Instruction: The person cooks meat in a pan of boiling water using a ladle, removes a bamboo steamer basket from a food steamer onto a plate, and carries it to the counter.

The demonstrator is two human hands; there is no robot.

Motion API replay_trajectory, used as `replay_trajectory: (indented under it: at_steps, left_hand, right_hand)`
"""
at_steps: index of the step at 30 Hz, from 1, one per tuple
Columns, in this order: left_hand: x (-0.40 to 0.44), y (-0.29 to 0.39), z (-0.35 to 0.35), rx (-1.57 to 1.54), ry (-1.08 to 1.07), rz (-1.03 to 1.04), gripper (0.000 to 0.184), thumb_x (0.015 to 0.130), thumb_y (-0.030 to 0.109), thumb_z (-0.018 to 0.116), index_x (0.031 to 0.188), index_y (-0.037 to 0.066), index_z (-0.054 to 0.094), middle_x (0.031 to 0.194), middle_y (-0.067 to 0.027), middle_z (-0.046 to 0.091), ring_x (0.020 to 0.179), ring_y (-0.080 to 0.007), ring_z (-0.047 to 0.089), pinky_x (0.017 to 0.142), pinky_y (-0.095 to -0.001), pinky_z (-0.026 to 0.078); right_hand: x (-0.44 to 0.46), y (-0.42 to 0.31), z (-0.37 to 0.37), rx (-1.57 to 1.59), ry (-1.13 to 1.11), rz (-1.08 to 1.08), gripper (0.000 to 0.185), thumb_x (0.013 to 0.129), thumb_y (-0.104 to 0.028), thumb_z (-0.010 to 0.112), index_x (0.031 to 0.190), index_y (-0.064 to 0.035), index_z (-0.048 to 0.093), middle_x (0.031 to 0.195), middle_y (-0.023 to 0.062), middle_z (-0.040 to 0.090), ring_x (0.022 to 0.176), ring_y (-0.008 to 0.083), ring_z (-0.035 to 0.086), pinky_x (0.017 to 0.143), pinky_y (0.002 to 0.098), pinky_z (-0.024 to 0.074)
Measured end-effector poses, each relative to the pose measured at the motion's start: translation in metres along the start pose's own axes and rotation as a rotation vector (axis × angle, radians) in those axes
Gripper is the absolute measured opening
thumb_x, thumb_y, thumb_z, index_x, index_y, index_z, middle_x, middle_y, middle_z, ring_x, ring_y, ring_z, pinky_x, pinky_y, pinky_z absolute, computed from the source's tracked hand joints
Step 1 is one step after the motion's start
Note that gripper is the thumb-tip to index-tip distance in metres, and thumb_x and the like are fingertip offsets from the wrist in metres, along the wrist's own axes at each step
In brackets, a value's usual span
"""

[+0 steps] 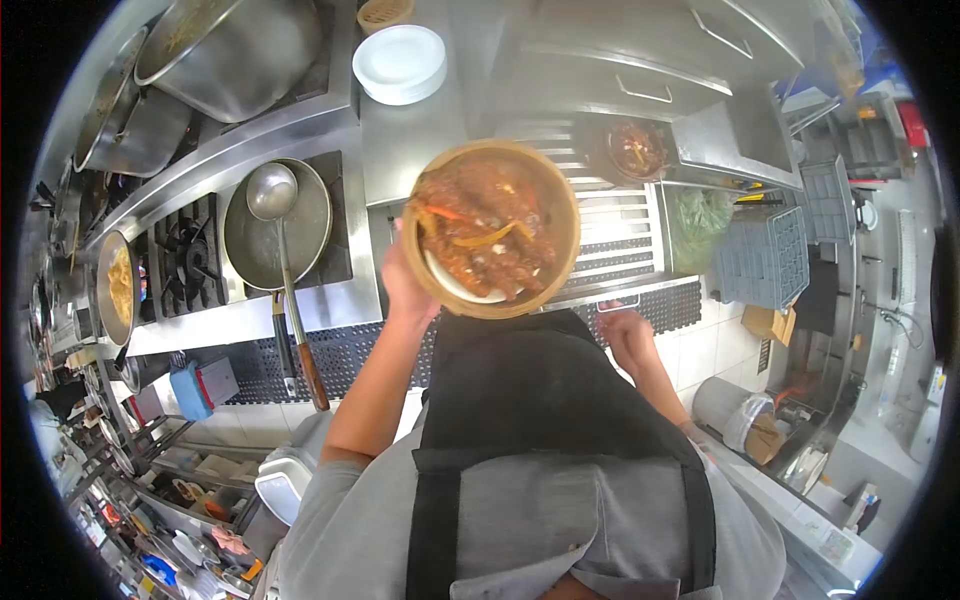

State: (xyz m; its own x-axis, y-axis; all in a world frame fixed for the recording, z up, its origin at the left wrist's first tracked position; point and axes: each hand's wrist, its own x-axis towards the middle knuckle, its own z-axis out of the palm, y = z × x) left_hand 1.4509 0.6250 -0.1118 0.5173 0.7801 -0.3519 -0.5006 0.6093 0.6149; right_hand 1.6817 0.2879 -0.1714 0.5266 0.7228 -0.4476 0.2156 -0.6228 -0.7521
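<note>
My left hand (405, 285) grips the left rim of a round bamboo steamer basket (567, 235), raised in front of my apron. Inside the basket, reddish-brown saucy food (490, 215) with orange and yellow strips lies on a white dish, whose edge shows at the lower left. My right hand (626, 335) hangs low to the right of the basket, apart from it, beside a metal handle (618, 306). Its fingers are curled and partly blurred, so I cannot make out whether anything is in them.
A stove at left bears a pan (240, 240) with a ladle (272, 192) across it and large pots (240, 60). White plates (400, 60) are stacked on the steel counter. Grey racks (765, 260) and a bin (722, 408) stand at right.
</note>
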Motion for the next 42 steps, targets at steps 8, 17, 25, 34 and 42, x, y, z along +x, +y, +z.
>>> replay_trajectory:
  at_steps: [8, 17, 25, 34, 42]
  left_hand:
    - [-0.040, 0.032, -0.051, -0.144, -0.083, 0.127, 0.051, 0.106, 0.040, 0.035, 0.145, 0.008, 0.043, 0.141, -0.0134, 0.052, 0.128, -0.0298, 0.053, 0.109, -0.0449, 0.044]
    - [-0.096, 0.029, -0.065, -0.195, 0.155, 0.109, 0.059, 0.106, 0.047, 0.031, 0.151, 0.009, 0.036, 0.151, -0.0128, 0.043, 0.135, -0.0310, 0.048, 0.112, -0.0458, 0.043]
    - [-0.113, 0.023, -0.050, -0.190, 0.061, 0.186, 0.065, 0.104, 0.055, 0.035, 0.154, 0.013, 0.033, 0.155, -0.0115, 0.039, 0.138, -0.0305, 0.044, 0.113, -0.0464, 0.041]
    - [-0.131, 0.015, -0.018, -0.217, -0.035, 0.265, 0.068, 0.102, 0.060, 0.037, 0.152, 0.015, 0.035, 0.154, -0.0104, 0.039, 0.137, -0.0303, 0.044, 0.112, -0.0479, 0.042]
    - [-0.172, -0.005, 0.003, -0.111, 0.144, 0.343, 0.067, 0.102, 0.059, 0.038, 0.151, 0.013, 0.037, 0.151, -0.0111, 0.042, 0.134, -0.0314, 0.047, 0.110, -0.0489, 0.044]
  right_hand:
    - [0.127, -0.053, -0.003, 1.184, 0.095, 0.210, 0.031, 0.095, -0.005, 0.048, 0.123, 0.0078, 0.039, 0.117, 0.0219, 0.053, 0.111, 0.0376, 0.055, 0.103, 0.0553, 0.0462]
    - [0.309, -0.135, -0.052, 1.158, -0.088, 0.208, 0.011, 0.091, -0.008, 0.052, 0.093, 0.0020, 0.054, 0.108, 0.0191, 0.054, 0.110, 0.0360, 0.055, 0.096, 0.0529, 0.0510]
    - [0.227, -0.253, -0.103, 1.677, -0.041, -0.171, 0.010, 0.094, -0.006, 0.048, 0.086, -0.0062, 0.055, 0.097, 0.0102, 0.058, 0.097, 0.0247, 0.056, 0.095, 0.0451, 0.0478]
    - [0.085, -0.174, -0.087, 1.511, -0.122, -0.111, 0.009, 0.085, -0.008, 0.055, 0.092, -0.0133, 0.054, 0.105, 0.0089, 0.060, 0.097, 0.0260, 0.056, 0.094, 0.0441, 0.0449]
    - [-0.090, -0.127, -0.115, 1.303, -0.406, 0.295, 0.025, 0.086, -0.004, 0.062, 0.111, -0.0080, 0.060, 0.118, 0.0097, 0.064, 0.108, 0.0206, 0.061, 0.099, 0.0433, 0.0468]
